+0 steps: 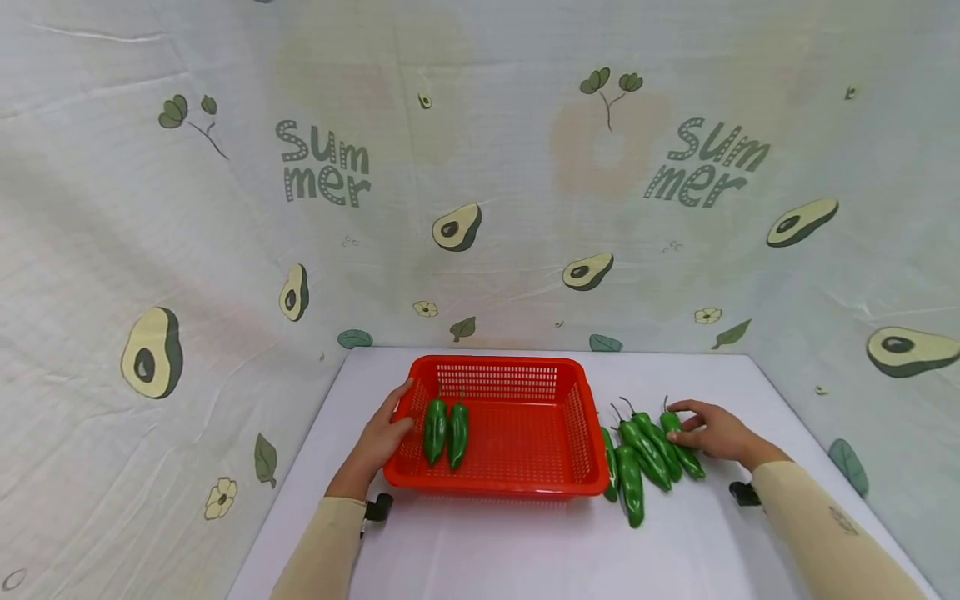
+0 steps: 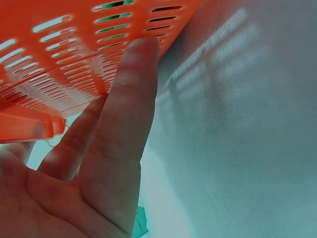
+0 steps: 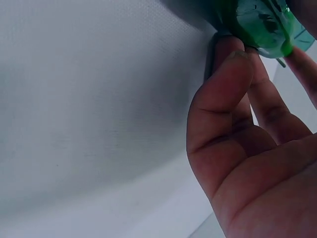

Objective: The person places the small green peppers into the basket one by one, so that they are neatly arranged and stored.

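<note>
A red plastic basket with slotted walls stands on the table, holding two green chili peppers, one on the left and one beside it. My left hand grips the basket's left rim, thumb at the edge; in the left wrist view its fingers lie along the outer slotted side. To the right of the basket, my right hand holds the rightmost green chili pepper between thumb and fingers. That pepper shows only partly in the right wrist view.
Several more green chili peppers lie side by side between the basket and my right hand, some close against the basket's right wall. A white cloth covers the table. Printed fabric hangs behind it and along both sides.
</note>
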Motion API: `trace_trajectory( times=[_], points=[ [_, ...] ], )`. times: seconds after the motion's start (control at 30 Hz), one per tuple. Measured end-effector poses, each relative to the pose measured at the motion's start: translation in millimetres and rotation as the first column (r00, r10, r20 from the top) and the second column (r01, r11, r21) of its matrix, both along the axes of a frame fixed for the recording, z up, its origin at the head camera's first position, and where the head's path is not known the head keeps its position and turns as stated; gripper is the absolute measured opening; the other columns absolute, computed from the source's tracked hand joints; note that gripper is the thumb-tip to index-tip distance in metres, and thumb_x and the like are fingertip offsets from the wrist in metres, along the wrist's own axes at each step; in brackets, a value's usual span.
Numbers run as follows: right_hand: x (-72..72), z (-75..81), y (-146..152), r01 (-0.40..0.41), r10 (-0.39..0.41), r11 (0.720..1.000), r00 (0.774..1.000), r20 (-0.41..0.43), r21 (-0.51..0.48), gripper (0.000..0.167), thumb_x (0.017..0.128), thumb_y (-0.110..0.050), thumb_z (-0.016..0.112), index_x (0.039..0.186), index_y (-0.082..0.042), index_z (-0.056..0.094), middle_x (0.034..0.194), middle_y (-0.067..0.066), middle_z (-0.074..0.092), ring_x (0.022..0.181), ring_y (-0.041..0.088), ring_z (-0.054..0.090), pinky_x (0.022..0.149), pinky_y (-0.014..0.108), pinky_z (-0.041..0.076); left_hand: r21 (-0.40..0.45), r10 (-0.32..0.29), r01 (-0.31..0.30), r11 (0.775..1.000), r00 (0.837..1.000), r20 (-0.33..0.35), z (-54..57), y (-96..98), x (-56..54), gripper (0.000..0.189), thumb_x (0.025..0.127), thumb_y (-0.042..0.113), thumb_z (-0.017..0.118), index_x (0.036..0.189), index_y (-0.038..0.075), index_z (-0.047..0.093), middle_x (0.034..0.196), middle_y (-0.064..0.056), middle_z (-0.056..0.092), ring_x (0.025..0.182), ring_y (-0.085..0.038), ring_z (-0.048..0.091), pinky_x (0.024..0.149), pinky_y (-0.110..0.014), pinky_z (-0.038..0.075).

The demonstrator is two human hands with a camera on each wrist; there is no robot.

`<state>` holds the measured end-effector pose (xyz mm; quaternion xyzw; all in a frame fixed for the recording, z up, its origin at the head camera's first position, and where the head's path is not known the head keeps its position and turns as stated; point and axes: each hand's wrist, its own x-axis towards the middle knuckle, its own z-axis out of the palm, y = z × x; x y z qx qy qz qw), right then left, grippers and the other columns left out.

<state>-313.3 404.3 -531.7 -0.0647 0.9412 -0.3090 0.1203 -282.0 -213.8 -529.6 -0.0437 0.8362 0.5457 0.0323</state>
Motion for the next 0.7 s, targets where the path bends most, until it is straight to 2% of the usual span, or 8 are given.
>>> trace_trajectory(
  times=[0.23,0.33,0.5,0.7],
  points=[
    [6.0,1.6,-1,0.012,-0.012,1.0,0.999,-0.045,-0.007,0.073,0.091,-0.041,0.082,0.146,0.001,0.055,0.114,0.025,0.07,0.091,0.027,0.067,0.069,0.038,0.056,0.001,-0.011,0.011,1.0,1.0,-0.007,3.6,0.0,-5.5,0.075,0.096,0.021,0.055,0.163,0.048,0.034,0.163,-0.012,0.041,0.125,-0.038,0.054,0.099,-0.056,0.054],
    [12.8,0.3,-2,0.002,-0.003,1.0,0.999,-0.045,-0.014,0.072,0.092,-0.039,0.082,0.145,0.002,0.055,0.113,0.024,0.07,0.092,0.027,0.067,0.07,0.039,0.055,-0.006,-0.006,0.006,1.0,1.0,0.001,-0.7,-2.5,-2.5,0.074,0.097,0.021,0.055,0.163,0.046,0.034,0.163,-0.013,0.041,0.124,-0.038,0.055,0.098,-0.055,0.054],
    [23.3,-1.6,-6,0.001,-0.002,1.0,0.998,-0.066,-0.017,0.068,0.091,-0.037,0.083,0.142,0.0,0.058,0.11,0.02,0.071,0.094,0.028,0.067,0.072,0.04,0.055,-0.008,0.0,0.0,1.0,1.0,0.008,-7.0,-6.9,7.4,0.073,0.098,0.021,0.055,0.164,0.045,0.034,0.165,-0.013,0.039,0.128,-0.039,0.051,0.102,-0.062,0.05],
    [25.6,-0.7,-2,0.026,-0.027,1.0,0.995,-0.097,-0.007,0.067,0.089,-0.039,0.084,0.14,-0.003,0.059,0.109,0.018,0.072,0.097,0.03,0.067,0.074,0.042,0.053,-0.015,-0.003,0.003,1.0,1.0,-0.003,-2.4,-3.0,4.0,0.073,0.098,0.022,0.056,0.163,0.048,0.034,0.163,-0.011,0.041,0.128,-0.038,0.052,0.102,-0.06,0.051]
  ],
)
